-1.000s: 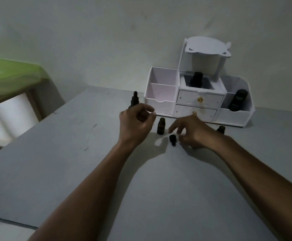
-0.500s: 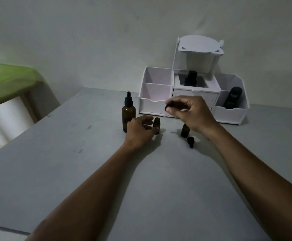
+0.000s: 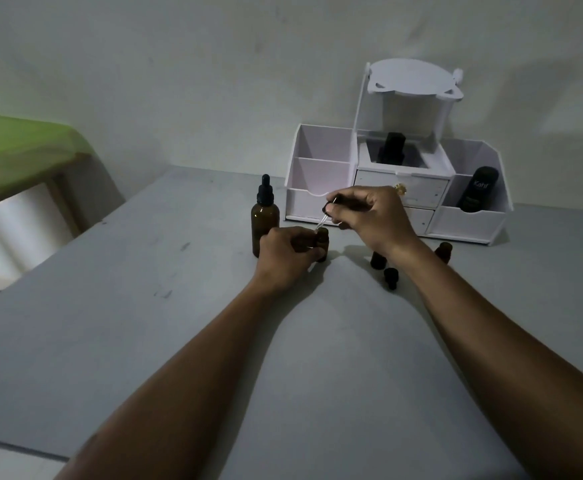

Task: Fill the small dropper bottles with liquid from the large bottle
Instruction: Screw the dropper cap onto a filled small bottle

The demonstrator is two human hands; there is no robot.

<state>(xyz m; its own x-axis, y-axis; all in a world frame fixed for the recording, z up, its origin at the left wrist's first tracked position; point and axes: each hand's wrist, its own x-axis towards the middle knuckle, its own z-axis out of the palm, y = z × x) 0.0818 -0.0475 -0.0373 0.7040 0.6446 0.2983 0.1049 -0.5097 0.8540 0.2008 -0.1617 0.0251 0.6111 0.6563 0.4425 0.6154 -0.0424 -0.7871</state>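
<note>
Right hand point(image 3: 373, 220) with dropper point(image 3: 322, 223) above left hand point(image 3: 285, 259)

You have an amber-brown large bottle point(image 3: 264, 227) with a black dropper cap, dark brown small dropper bottles point(image 3: 322, 241), a plain grey table point(image 3: 144, 289), a white organiser point(image 3: 321, 181) and a green cloth point(image 3: 16, 147).

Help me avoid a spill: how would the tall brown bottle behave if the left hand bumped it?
The tall brown bottle stands upright, tall for its base, so a knock near its dropper top may tip it. It looks like smooth glass, probably slippery and breakable. The left hand, gripping a small bottle, sits beside it.
</note>
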